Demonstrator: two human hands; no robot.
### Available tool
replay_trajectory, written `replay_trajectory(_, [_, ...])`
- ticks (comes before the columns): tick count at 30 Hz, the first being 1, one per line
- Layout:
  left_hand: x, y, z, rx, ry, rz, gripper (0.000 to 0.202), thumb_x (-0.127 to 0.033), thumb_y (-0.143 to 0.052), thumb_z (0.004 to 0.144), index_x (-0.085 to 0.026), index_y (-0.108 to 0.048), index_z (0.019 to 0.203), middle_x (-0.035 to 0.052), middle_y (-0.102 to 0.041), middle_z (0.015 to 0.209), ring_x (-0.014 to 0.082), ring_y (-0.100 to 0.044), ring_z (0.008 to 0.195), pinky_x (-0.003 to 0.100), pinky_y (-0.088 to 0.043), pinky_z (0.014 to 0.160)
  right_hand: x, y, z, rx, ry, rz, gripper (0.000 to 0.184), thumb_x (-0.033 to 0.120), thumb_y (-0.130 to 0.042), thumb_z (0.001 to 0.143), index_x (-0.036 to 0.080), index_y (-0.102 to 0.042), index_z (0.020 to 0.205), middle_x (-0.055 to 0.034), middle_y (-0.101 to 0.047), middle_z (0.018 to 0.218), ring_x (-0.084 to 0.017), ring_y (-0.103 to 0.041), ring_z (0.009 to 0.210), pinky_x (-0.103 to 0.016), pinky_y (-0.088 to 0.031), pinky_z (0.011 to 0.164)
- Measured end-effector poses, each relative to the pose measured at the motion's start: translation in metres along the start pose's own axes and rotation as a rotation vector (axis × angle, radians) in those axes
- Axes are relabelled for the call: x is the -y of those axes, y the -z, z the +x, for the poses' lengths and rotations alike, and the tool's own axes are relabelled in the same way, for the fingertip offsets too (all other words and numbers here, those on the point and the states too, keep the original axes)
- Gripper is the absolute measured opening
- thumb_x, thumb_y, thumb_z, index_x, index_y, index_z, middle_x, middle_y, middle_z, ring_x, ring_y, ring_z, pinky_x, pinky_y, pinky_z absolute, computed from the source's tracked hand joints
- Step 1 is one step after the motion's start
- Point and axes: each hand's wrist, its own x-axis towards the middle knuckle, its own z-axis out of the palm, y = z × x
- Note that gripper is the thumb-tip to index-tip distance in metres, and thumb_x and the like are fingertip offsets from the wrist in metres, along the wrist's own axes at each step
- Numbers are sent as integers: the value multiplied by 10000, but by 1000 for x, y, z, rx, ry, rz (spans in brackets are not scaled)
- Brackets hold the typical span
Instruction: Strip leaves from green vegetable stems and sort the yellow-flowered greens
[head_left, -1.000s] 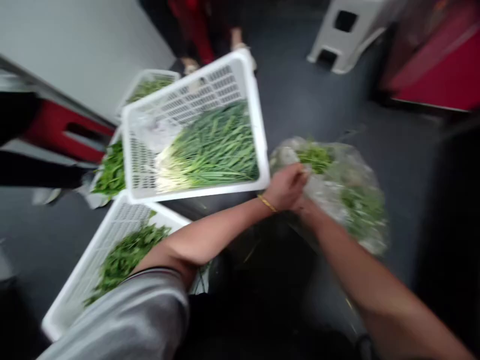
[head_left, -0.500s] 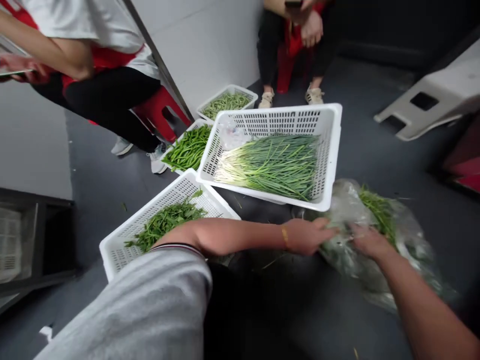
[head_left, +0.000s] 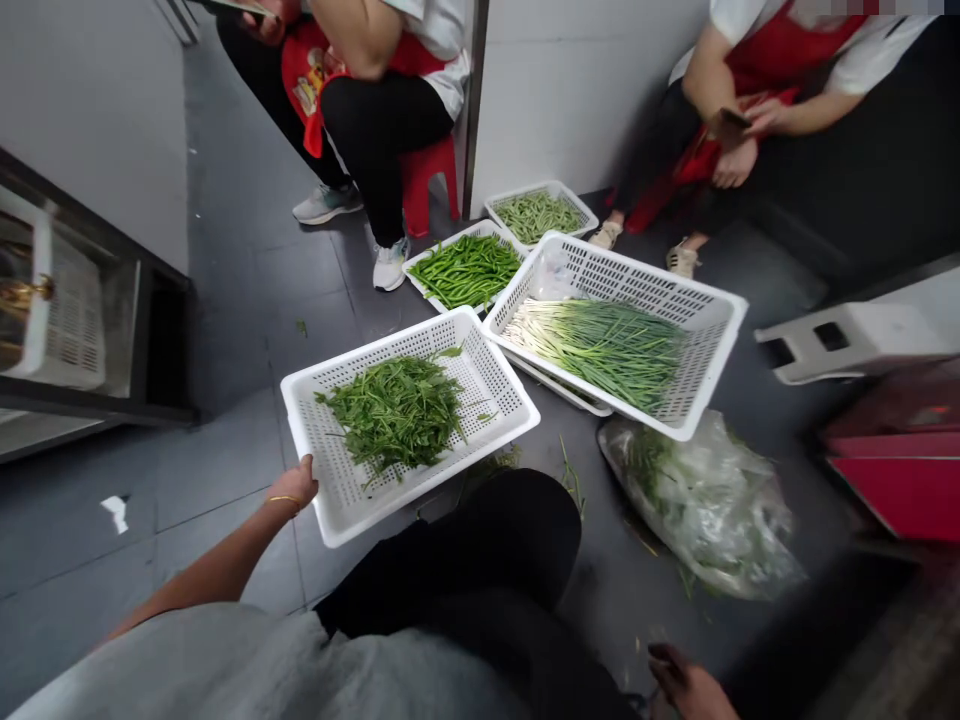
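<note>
On the left, a dark shelf [head_left: 159, 330] stands by the wall, and a bit of white paper [head_left: 115, 513] lies on the floor [head_left: 217, 430]. Next comes the person's left hand [head_left: 297, 486], with its fingers closed on the left end of a white basket [head_left: 480, 372]. A messy heap of green leaves [head_left: 401, 412] sits in this basket. Behind it, a person [head_left: 382, 110] sits on a red stool [head_left: 431, 185]. Then there is a basket of long green peppers [head_left: 466, 270] and one of pale green beans [head_left: 538, 215]. The big basket [head_left: 703, 375] beside them holds long onions [head_left: 600, 345], white ends to the left. Just past it, a clear plastic bag [head_left: 712, 500] of greens lies on the floor. The right hand [head_left: 694, 688] is low down, near the bag but apart from it; it is blurry and dark, so I cannot tell how open it is or if it has anything. Farther right is a white stool [head_left: 855, 335].
</note>
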Motion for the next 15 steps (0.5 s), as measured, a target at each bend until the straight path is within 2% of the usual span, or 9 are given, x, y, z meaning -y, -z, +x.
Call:
replay_trajectory(3, [33,-26,22,42,86,-20,517,-331,-559,812,-48,-435,1227,191,-607,1027,282,-600,922,413,-468,774,32,-6,-5,23,56,-67,442,546,-387,673,254,-678,834,-73,-717,859,-257,-677,804,-297,-512,698])
replay_trajectory(5, [48,-36,41,32,145,-45,580,-377,-524,804,9,-403,1220,250,-604,1032,320,-596,950,392,-462,749,49,6,0,6,71,-140,468,530,-358,709,237,-667,904,-85,-711,897,-253,-671,831,-303,-502,730])
replay_trajectory(7, [59,-36,61,34,174,-60,587,-431,-483,801,12,-425,1181,266,-587,1080,331,-584,986,371,-462,718,66,25,10,-13,82,-219,469,499,-340,739,220,-652,951,-95,-704,927,-250,-666,845,-317,-493,760])
replay_trajectory(11, [65,-24,94,115,143,-40,502,-438,-547,721,-34,-540,1020,216,-629,1012,330,-606,942,335,-464,639,112,61,43,-34,136,-362,412,392,-355,784,172,-637,989,-121,-675,1019,-244,-639,928,-334,-460,835])
replay_trajectory(15, [65,-20,106,176,133,21,247,-378,-517,725,-142,-581,761,91,-653,650,273,-652,762,288,-465,548,182,80,84,-31,186,-465,321,299,-402,830,190,-628,1029,-96,-671,1032,-205,-625,949,-289,-439,836])
